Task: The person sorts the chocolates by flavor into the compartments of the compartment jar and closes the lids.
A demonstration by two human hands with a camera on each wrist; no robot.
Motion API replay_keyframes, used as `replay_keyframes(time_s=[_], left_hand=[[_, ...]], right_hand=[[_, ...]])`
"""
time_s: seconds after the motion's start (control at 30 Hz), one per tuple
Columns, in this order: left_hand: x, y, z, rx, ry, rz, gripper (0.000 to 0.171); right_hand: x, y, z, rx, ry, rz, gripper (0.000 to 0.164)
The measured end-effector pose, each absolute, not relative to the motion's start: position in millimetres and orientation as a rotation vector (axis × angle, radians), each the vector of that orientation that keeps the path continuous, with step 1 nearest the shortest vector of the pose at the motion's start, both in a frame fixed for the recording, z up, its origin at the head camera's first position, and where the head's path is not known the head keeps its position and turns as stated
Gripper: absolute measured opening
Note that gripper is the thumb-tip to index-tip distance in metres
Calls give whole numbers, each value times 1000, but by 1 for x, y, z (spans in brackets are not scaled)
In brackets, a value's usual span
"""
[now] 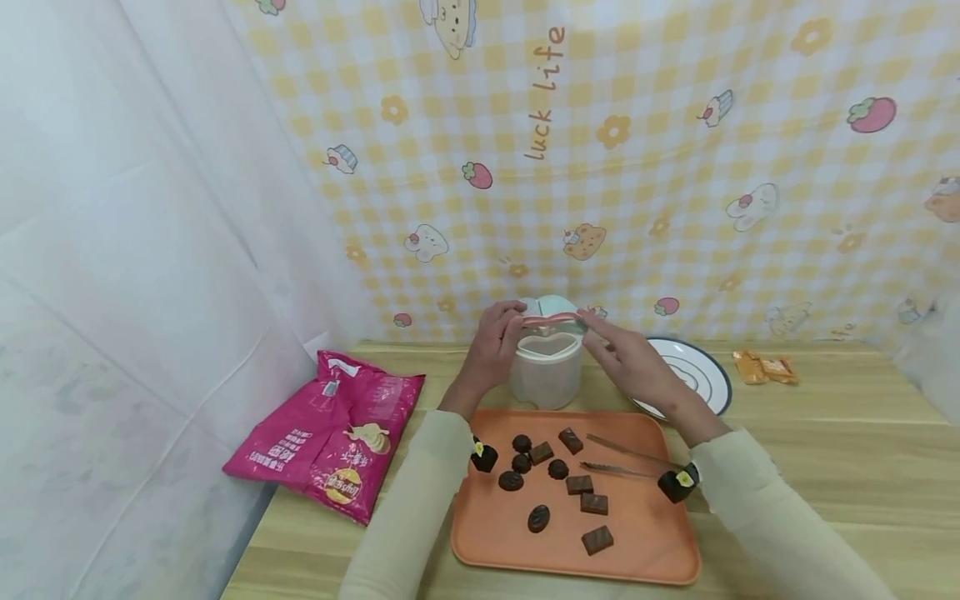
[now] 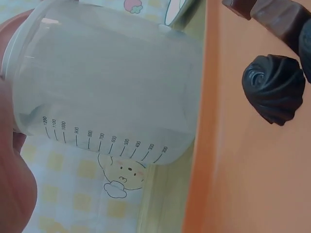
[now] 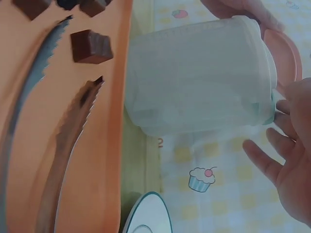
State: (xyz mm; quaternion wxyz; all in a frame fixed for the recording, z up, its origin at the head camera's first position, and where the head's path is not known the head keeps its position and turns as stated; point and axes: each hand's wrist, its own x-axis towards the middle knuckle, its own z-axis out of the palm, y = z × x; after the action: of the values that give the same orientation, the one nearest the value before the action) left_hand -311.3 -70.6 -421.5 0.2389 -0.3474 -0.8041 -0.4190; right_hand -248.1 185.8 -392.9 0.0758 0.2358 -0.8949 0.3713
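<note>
Behind the tray stands a translucent storage canister (image 1: 546, 383) with measuring marks on its side, visible in the left wrist view. Its heart-shaped opening shows beneath a raised pink flap lid (image 1: 552, 318); a mint-green part (image 1: 557, 305) rises behind. My left hand (image 1: 495, 342) grips the left end of the flap with bent fingers. At its right end, my right hand (image 1: 630, 358) touches the edge with extended fingers; the thumb is hidden. Chocolates (image 1: 597, 540) lie scattered on an orange tray (image 1: 495, 533), with metal tongs (image 1: 622, 471) beside them.
A magenta chip bag (image 1: 330, 433) lies at the left. Beyond my right forearm, a white plate (image 1: 701, 367) with a dark rim is partly covered. Small orange packets (image 1: 765, 367) lie farther right. A patterned curtain (image 1: 637, 167) hangs behind the wooden table (image 1: 817, 450).
</note>
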Motion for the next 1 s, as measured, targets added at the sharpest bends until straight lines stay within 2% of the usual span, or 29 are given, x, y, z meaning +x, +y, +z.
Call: replay_keyframes(time_s=[0.13, 0.27, 0.67, 0.87, 1.0], left_hand=[[-311, -72, -421, -901, -2240, -1231, 33], [-307, -72, -424, -830, -2306, -1327, 42], [-304, -72, -426, -812, -2294, -1430, 49], [-302, -73, -425, -804, -2295, -1491, 47], [-302, -73, -426, -786, -2303, -1496, 47]], right_hand=[[-240, 188, -392, 729, -2681, 1097, 54], [-228, 192, -391, 716, -2669, 1013, 52], [-191, 226, -403, 789, -2772, 775, 24], [-170, 250, -420, 828, -2868, 781, 23], [-160, 260, -429, 865, -2899, 724, 28]])
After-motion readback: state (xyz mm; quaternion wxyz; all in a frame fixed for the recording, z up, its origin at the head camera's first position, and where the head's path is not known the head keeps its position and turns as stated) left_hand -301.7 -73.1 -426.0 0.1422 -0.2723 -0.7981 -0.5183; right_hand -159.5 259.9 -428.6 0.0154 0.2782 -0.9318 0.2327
